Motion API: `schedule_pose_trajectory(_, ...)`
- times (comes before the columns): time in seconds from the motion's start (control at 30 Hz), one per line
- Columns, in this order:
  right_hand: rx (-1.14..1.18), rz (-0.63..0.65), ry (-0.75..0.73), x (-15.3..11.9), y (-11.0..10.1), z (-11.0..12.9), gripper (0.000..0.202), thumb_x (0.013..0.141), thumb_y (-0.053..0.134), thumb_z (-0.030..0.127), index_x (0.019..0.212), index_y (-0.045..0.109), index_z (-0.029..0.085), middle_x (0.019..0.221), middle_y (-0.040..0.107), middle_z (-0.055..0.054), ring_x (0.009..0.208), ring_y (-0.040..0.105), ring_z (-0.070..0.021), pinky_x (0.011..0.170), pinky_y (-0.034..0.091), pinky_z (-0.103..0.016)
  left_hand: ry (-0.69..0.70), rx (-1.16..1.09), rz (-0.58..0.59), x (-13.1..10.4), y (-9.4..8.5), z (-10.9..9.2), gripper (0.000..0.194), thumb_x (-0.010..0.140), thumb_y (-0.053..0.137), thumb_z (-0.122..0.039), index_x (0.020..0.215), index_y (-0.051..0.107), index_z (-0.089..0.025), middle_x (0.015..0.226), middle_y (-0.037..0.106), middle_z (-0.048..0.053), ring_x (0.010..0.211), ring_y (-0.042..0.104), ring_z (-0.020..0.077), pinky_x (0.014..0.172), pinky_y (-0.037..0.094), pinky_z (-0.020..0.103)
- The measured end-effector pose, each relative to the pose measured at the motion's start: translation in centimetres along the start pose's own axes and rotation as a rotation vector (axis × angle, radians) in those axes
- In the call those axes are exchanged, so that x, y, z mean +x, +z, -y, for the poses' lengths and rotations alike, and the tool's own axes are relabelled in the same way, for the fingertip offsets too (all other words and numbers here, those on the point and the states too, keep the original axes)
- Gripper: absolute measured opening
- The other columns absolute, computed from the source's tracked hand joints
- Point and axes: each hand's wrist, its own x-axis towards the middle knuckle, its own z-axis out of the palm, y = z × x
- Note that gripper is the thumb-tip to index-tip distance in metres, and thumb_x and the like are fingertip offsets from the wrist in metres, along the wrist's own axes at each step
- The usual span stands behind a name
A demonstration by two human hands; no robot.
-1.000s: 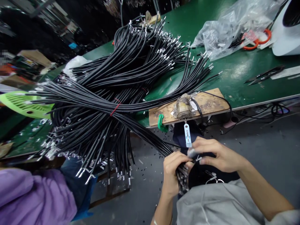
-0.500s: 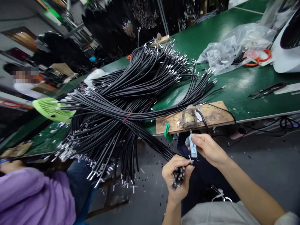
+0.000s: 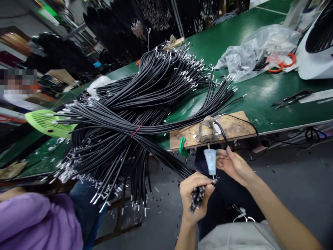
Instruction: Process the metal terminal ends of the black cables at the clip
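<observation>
My left hand [image 3: 195,196] is closed round a bundle of black cables [image 3: 197,198], their cut ends pointing down toward me. One cable's bare end sticks up by the thumb and meets the lower tip of a light blue plastic piece [image 3: 210,162]. That piece sits on the shaft of a small motor [image 3: 206,130] and looks smeared into a cone. Just right of it is my right hand [image 3: 235,165], fingers apart and holding nothing. The motor is fixed on a wooden board [image 3: 235,125] at the table's edge, with a green clamp [image 3: 182,146] beside it.
A large heap of black cables [image 3: 125,104] with bare ends covers the green table [image 3: 270,107] to the left. Behind lie a plastic bag [image 3: 249,57], orange-handled scissors [image 3: 282,66] and dark snips [image 3: 291,98]. A person in a purple sleeve [image 3: 39,222] sits at left.
My right hand has let go of the light blue piece and opened to its right. The piece now looks blurred and cone-shaped, with the cable end at its tip. The view has shifted slightly.
</observation>
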Motion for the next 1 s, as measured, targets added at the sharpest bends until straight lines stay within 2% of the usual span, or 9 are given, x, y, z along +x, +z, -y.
schedule_pose_trajectory(0.1,-0.348,-0.142,-0.132,-1.8,-1.9,0.0,0.034,0.086,0.059,0.046,0.089,0.062,0.011,0.076,0.057,-0.006,0.068,0.048,-0.0107,0.062,0.037,-0.023,0.060,0.064,0.071,-0.2,-0.4,-0.1,0.010,0.083,0.060,-0.021,0.079,0.066,-0.015,0.070,0.066,0.004,0.071,0.063,0.0126,0.077,0.050,0.029)
schedule_pose_trajectory(0.17,-0.583,-0.163,-0.251,-3.2,-1.9,0.4,0.023,0.086,0.061,0.036,0.083,0.061,0.013,0.075,0.056,-0.005,0.069,0.049,-0.0115,0.064,0.039,-0.024,0.049,0.183,0.108,-0.2,-0.7,-0.3,0.014,0.083,0.058,-0.025,0.078,0.066,-0.015,0.066,0.064,0.003,0.065,0.061,0.0112,0.074,0.049,0.026)
schedule_pose_trajectory(0.27,-0.914,0.046,-0.507,-4.8,0.2,1.1,0.013,0.081,0.067,0.025,0.089,0.063,0.016,0.082,0.058,-0.006,0.079,0.050,-0.0147,0.072,0.041,-0.028,-0.042,0.326,0.176,0.1,-0.9,-0.6,0.011,0.080,0.059,-0.022,0.076,0.065,-0.014,0.060,0.058,0.002,0.053,0.052,0.0073,0.054,0.038,0.019)
schedule_pose_trajectory(0.37,-1.167,0.237,-0.707,-5.2,2.7,0.8,0.019,0.081,0.063,0.013,0.100,0.061,0.016,0.092,0.060,-0.008,0.087,0.046,-0.0171,0.078,0.041,-0.032,-0.047,0.364,0.306,0.4,-1.2,-0.8,0.013,0.073,0.060,-0.026,0.069,0.059,-0.014,0.058,0.054,0.001,0.051,0.047,0.0073,0.049,0.032,0.019)
schedule_pose_trajectory(0.5,-1.056,0.123,-0.854,-4.7,3.4,-0.7,0.010,0.081,0.060,0.007,0.088,0.058,0.014,0.077,0.057,-0.006,0.077,0.044,-0.0154,0.069,0.039,-0.031,-0.029,0.313,0.330,0.1,-1.9,-1.2,0.014,0.067,0.061,-0.018,0.080,0.060,-0.013,0.071,0.060,0.004,0.063,0.055,0.0100,0.057,0.040,0.019)
schedule_pose_trajectory(0.57,-0.929,0.075,-0.811,-4.4,2.8,-1.3,0.009,0.079,0.065,0.009,0.084,0.059,0.014,0.074,0.056,-0.006,0.074,0.045,-0.0152,0.067,0.039,-0.030,0.010,0.294,0.275,-0.2,-2.2,-1.5,0.020,0.069,0.063,-0.013,0.090,0.061,-0.014,0.080,0.064,0.006,0.071,0.059,0.0108,0.063,0.045,0.019)
schedule_pose_trajectory(0.73,-0.787,0.135,-0.642,-4.3,2.1,-1.1,0.006,0.079,0.065,0.009,0.081,0.064,0.014,0.071,0.057,-0.005,0.069,0.049,-0.0140,0.064,0.040,-0.029,0.112,0.284,0.133,-1.0,-1.7,-1.7,0.029,0.074,0.061,-0.003,0.100,0.063,-0.016,0.088,0.065,0.006,0.078,0.062,0.0100,0.068,0.050,0.018)
schedule_pose_trajectory(0.9,-0.980,-0.153,-0.842,-4.7,3.5,-1.5,0.014,0.077,0.061,0.002,0.073,0.053,0.014,0.066,0.049,-0.003,0.066,0.042,-0.0117,0.063,0.035,-0.027,0.128,0.439,0.032,-2.4,-0.4,-1.0,0.042,0.077,0.056,0.000,0.115,0.061,-0.016,0.103,0.062,0.009,0.096,0.060,0.0137,0.082,0.051,0.023)
schedule_pose_trajectory(1.0,-1.016,-0.276,-0.967,-4.7,4.1,-2.6,0.015,0.078,0.057,0.000,0.074,0.052,0.013,0.066,0.048,-0.003,0.067,0.040,-0.0121,0.064,0.034,-0.027,0.122,0.512,-0.018,-3.0,0.2,-0.8,0.040,0.077,0.055,0.002,0.113,0.060,-0.015,0.100,0.062,0.009,0.095,0.059,0.0134,0.083,0.050,0.023)
